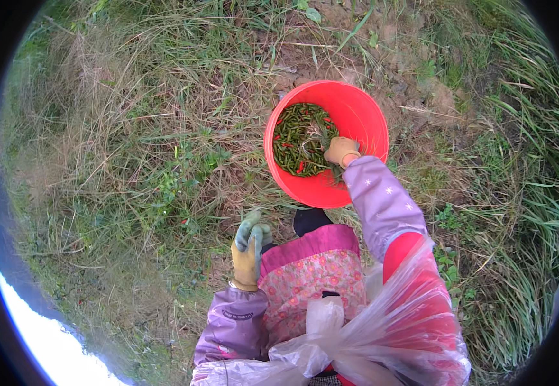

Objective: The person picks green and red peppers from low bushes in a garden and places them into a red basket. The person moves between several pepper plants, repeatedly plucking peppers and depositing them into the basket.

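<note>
My right hand (341, 150), in a tan glove, reaches down inside a red plastic bucket (362, 108). Its fingers are closed around a tuft of green grass (336, 174), whose strands stick out on both sides of the fist. Beneath it, many small green chili peppers (291, 137) cover the bucket's bottom, with a few red ones among them. Some pale dry stems (312, 131) lie on the peppers. My left hand (248, 253), in a tan glove with grey-green fingers, hovers beside my knee. Its fingers are bent and slightly apart, with nothing visible in them.
The bucket stands on ground of bare soil (352, 58) and dry grass (139, 120). Taller green grass (535, 193) grows along the right. A floral apron (313, 284) covers my lap, and clear plastic sheeting (356, 337) is knotted at my waist. A dark shoe (310, 221) sits near the bucket.
</note>
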### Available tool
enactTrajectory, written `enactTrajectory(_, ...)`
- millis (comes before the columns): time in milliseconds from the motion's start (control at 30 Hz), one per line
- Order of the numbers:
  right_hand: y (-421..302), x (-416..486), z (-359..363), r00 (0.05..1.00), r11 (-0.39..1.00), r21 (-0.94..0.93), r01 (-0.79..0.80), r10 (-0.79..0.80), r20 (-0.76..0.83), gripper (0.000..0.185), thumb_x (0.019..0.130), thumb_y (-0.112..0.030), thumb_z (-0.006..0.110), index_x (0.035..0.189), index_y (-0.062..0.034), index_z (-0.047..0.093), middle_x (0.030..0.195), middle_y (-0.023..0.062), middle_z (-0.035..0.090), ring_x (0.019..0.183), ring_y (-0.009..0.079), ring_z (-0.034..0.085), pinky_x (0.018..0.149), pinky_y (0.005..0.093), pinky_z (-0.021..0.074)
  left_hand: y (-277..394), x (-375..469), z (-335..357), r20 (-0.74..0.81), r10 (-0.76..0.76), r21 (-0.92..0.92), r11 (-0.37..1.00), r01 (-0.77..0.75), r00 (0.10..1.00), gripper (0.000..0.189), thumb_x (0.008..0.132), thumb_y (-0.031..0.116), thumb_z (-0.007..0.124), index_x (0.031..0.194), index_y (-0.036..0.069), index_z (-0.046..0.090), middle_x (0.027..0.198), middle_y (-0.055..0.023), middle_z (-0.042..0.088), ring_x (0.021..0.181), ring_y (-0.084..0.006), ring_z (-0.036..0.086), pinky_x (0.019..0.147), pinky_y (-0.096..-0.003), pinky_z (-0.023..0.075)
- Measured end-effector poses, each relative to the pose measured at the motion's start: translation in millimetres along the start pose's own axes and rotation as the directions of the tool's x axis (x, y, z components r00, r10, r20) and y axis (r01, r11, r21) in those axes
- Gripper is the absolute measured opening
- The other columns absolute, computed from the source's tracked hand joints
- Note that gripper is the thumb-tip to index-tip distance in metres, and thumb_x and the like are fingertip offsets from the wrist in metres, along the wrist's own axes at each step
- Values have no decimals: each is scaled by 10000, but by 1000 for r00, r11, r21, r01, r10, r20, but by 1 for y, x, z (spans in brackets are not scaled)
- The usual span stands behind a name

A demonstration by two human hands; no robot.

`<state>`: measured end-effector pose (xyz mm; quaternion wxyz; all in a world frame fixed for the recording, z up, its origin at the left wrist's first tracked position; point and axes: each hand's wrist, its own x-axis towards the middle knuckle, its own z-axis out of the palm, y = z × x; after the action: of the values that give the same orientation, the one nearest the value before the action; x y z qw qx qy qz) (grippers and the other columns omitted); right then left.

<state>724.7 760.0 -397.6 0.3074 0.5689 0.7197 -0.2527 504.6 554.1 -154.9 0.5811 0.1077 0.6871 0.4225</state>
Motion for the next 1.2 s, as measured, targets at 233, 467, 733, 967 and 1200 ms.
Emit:
enactTrajectory(233, 28, -92, -27, 823, 379, 842, 384, -554, -126, 249, 896, -202, 570, 1075, -35, 618, 862, 76, 660, 750, 150, 637, 643, 303, 510, 4, 16, 24, 197, -42, -190, 979, 80, 980, 393, 934, 217, 565, 1258, 10, 482, 930, -49, 597, 725, -79, 535, 657, -213, 461)
enactTrajectory(467, 5, -180, -90, 820, -368, 908, -201, -570, -50, 360, 925, -314, 560, 1140, -27, 586, 912, 13, 637, 760, 102, 607, 635, 238, 493, -3, 47, 40, 339, -156, -187, 955, 229, 928, 426, 933, 266, 571, 1261, 13, 472, 1001, -41, 574, 754, -96, 544, 665, -230, 463)
enactTrajectory(733, -7, -233, -116, 899, 228, 963, 145, -437, -32, 265, 870, -191, 590, 1059, -8, 626, 896, 62, 671, 803, 140, 624, 696, 288, 490, 18, 35, 80, 469, -99, -237, 943, 233, 878, 359, 927, 260, 583, 1204, 36, 538, 1065, -37, 632, 929, -102, 602, 797, -260, 504)
enactTrajectory(967, 14, -267, -152, 878, 128, 891, 436, -276, -390, 397, 925, -317, 559, 1163, 0, 583, 1025, 96, 671, 955, 161, 629, 841, 294, 478, 54, 16, 91, 446, 61, -473, 863, 177, 893, 273, 935, 168, 553, 1169, 27, 547, 1132, -59, 593, 1012, -144, 574, 888, -295, 468)
enactTrajectory(1200, 13, -288, -195, 914, 21, 915, 402, -67, -400, 400, 959, -286, 514, 1232, 6, 535, 1153, 81, 620, 1091, 147, 565, 913, 265, 433, 79, 2, 85, 423, 10, -406, 896, 180, 906, 312, 976, 238, 458, 1202, 37, 536, 1096, -58, 613, 968, -143, 589, 871, -299, 474)
